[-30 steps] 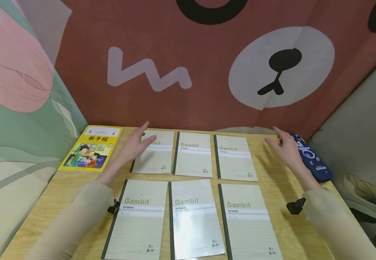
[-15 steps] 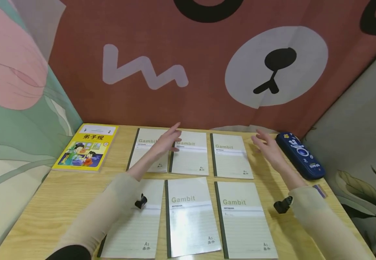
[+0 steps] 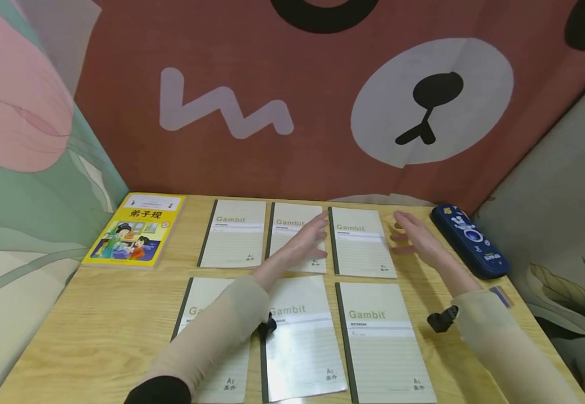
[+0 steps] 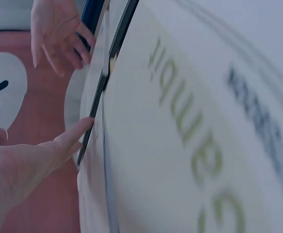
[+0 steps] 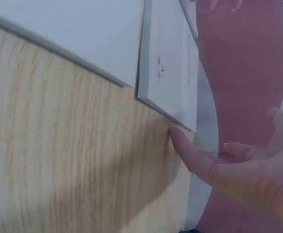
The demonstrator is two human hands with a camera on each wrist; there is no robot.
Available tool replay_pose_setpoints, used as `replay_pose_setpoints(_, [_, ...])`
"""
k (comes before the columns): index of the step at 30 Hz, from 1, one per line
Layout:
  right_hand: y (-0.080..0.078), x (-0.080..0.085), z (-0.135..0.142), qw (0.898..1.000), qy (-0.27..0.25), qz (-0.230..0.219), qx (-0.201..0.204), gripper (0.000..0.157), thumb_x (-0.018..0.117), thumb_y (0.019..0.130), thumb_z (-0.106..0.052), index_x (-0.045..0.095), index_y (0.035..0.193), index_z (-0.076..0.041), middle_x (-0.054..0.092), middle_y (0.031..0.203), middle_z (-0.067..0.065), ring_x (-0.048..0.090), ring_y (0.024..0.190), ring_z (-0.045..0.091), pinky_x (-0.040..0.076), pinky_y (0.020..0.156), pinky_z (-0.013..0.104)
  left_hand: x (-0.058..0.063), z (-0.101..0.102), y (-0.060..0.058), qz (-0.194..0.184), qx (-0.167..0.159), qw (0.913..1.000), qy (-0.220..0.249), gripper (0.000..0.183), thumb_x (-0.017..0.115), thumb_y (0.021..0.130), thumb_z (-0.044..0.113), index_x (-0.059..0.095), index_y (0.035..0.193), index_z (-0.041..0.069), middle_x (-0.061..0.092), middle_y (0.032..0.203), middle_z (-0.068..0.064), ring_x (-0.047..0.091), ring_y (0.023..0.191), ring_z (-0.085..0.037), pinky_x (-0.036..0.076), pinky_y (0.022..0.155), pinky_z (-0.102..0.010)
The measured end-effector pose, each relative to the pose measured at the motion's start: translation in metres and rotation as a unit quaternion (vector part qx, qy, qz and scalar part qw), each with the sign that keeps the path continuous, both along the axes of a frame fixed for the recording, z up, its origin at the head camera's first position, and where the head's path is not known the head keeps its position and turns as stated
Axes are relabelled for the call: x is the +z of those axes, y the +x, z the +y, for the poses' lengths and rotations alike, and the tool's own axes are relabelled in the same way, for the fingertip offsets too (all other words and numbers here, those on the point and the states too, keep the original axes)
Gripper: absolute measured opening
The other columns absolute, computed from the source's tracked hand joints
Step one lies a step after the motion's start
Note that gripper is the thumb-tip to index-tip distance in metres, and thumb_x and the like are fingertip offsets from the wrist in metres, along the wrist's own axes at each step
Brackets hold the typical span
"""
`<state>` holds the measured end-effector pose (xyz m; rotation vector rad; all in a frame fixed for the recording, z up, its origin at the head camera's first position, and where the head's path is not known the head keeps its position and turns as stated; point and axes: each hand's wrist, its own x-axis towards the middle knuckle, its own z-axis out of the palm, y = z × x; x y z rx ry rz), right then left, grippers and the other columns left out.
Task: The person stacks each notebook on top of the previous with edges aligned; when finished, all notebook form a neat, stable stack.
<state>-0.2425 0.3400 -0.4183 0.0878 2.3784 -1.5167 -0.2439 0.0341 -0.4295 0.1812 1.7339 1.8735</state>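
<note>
My left hand hovers over the back middle Gambit notebook, its straight fingertips at the dark spine of the back right notebook. On that notebook's other side is my right hand, fingers loosely extended and thumb near the right edge. Both hands are unfilled, with the palms facing each other across this notebook. In the left wrist view, a fingertip of the left hand overlaps the spine. The right wrist view has the right hand's thumb just off the notebook's edge, over the wood.
Another notebook lies back left. The front row holds a left, a middle and a right notebook. A yellow picture book sits far left, a blue pencil case far right, before a fabric wall.
My left hand has swept right, from the back left notebook across the middle one to the back right one. My right hand has come left, closer to the back right notebook. Notebooks lie as before.
</note>
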Motion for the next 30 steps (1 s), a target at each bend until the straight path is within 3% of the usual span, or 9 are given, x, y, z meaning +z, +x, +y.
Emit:
replay_pose_setpoints(7, [-0.002,0.007,-0.009,0.996,-0.033,-0.079,-0.016,0.092,0.034,0.106,-0.062,-0.011,0.165,-0.007,0.015,0.165,0.037,0.034,0.147,0.049,0.044,0.114,0.063,-0.002,0.013,0.0,-0.031,0.031,0.9989,0.017,0.063,0.031,0.109,0.042,0.013,0.167,0.024,0.011,0.175,-0.008,0.014,0.161,-0.036,0.043,0.114,-0.065])
replay_pose_setpoints(12, [-0.004,0.012,-0.009,0.992,-0.018,-0.119,-0.035,0.085,0.035,0.108,-0.055,-0.002,0.165,-0.005,0.03,0.157,0.03,0.052,0.129,0.035,0.053,0.108,0.05,-0.003,0.017,-0.001,-0.051,0.063,0.9964,0.026,0.066,0.038,0.106,0.038,0.019,0.166,0.017,0.016,0.173,-0.016,0.024,0.158,-0.038,0.049,0.11,-0.061])
replay_pose_setpoints(16, [-0.007,0.007,-0.006,0.99,-0.028,-0.132,-0.047,0.067,0.039,0.109,-0.044,0.024,0.158,0.001,0.057,0.123,0.01,0.06,0.1,0.016,0.058,0.091,0.032,-0.005,0.02,-0.004,-0.077,0.094,0.992,0.034,0.066,0.048,0.103,0.032,0.03,0.161,0.007,0.032,0.166,-0.021,0.041,0.149,-0.038,0.052,0.11,-0.051])
replay_pose_setpoints(20, [-0.007,0.0,-0.003,0.99,-0.071,-0.118,-0.04,0.051,0.048,0.108,-0.026,0.041,0.146,0.007,0.064,0.092,-0.008,0.062,0.082,0.005,0.057,0.078,0.023,-0.006,0.022,-0.007,-0.093,0.112,0.9888,0.032,0.054,0.058,0.1,0.023,0.05,0.147,-0.001,0.055,0.147,-0.021,0.061,0.122,-0.028,0.055,0.108,-0.039])
replay_pose_setpoints(22, [-0.006,-0.004,-0.003,0.991,-0.076,-0.106,-0.037,0.054,0.051,0.107,-0.02,0.04,0.151,0.009,0.066,0.09,-0.012,0.063,0.081,0.002,0.057,0.077,0.021,-0.006,0.023,-0.007,-0.089,0.106,0.9901,0.025,0.052,0.061,0.099,0.017,0.052,0.146,-0.002,0.061,0.138,-0.02,0.064,0.112,-0.023,0.055,0.107,-0.037])
replay_pose_setpoints(27, [-0.005,-0.008,-0.011,0.992,-0.066,-0.086,-0.065,0.062,0.051,0.107,-0.017,0.026,0.16,0.003,0.064,0.106,-0.01,0.064,0.086,-0.003,0.057,0.079,0.018,-0.004,0.021,-0.007,-0.053,0.075,0.9958,0.007,0.06,0.063,0.1,0.009,0.042,0.155,0.002,0.06,0.14,-0.013,0.063,0.126,-0.024,0.053,0.11,-0.04])
replay_pose_setpoints(30, [-0.004,-0.005,-0.019,0.993,-0.077,-0.071,-0.061,0.062,0.051,0.108,-0.015,0.025,0.161,0.001,0.064,0.108,-0.011,0.064,0.088,-0.004,0.057,0.08,0.017,-0.001,0.015,-0.009,-0.011,0.071,0.9971,-0.026,0.056,0.063,0.1,0.007,0.046,0.153,0.002,0.06,0.126,-0.009,0.064,0.12,-0.022,0.055,0.107,-0.041])
